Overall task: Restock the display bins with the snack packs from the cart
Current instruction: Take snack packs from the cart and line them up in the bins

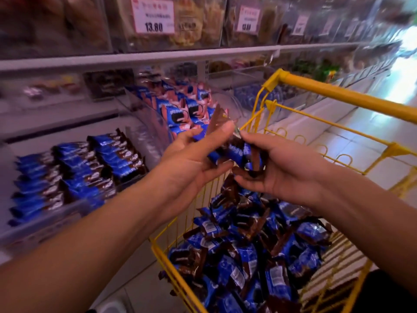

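Note:
A bunch of blue-and-brown snack packs point(237, 152) sits between my two hands above the yellow cart point(338, 96). My left hand point(191, 163) grips the bunch from the left, thumb under it and fingers along the top. My right hand point(277, 168) curls round the same packs from the right. A heap of loose snack packs point(248, 256) fills the cart's basket. On the left, a clear display bin point(45, 222) holds neat rows of matching blue packs point(79, 177).
Behind it, another clear bin holds blue-and-pink packs point(180, 107). Upper shelves carry bagged snacks behind price tags point(153, 14). The cart's yellow handle crosses the right side. A pale tiled aisle floor point(361, 136) runs away on the right.

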Demonstrator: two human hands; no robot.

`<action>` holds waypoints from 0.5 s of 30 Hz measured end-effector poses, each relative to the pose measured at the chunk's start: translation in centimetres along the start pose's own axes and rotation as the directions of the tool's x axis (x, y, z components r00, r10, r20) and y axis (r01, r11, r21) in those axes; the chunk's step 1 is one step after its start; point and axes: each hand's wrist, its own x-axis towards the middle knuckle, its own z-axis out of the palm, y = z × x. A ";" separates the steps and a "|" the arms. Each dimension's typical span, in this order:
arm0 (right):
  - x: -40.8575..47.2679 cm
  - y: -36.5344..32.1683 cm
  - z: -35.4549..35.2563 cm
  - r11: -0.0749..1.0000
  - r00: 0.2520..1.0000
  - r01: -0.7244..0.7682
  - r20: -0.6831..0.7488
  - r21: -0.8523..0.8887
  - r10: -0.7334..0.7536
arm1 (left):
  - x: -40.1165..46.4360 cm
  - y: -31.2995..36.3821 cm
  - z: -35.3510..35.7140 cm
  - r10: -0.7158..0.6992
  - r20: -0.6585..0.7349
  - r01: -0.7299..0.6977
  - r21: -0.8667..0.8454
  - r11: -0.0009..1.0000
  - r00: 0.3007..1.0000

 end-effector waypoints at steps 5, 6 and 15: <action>-0.3 1.3 1.9 0.999 0.994 -0.048 0.096 -0.005 0.048 | 0.4 0.5 -0.3 0.229 -0.177 -0.221 0.063 0.973 0.957; -0.3 1.2 1.9 0.998 0.992 -0.039 0.117 -0.041 0.044 | 0.5 0.8 -0.4 0.222 -0.181 -0.217 0.045 0.975 0.958; 0.1 0.5 0.3 0.897 0.901 0.430 0.100 -0.100 -0.421 | 0.7 2.1 -1.6 0.097 -0.232 -0.097 0.013 0.995 0.968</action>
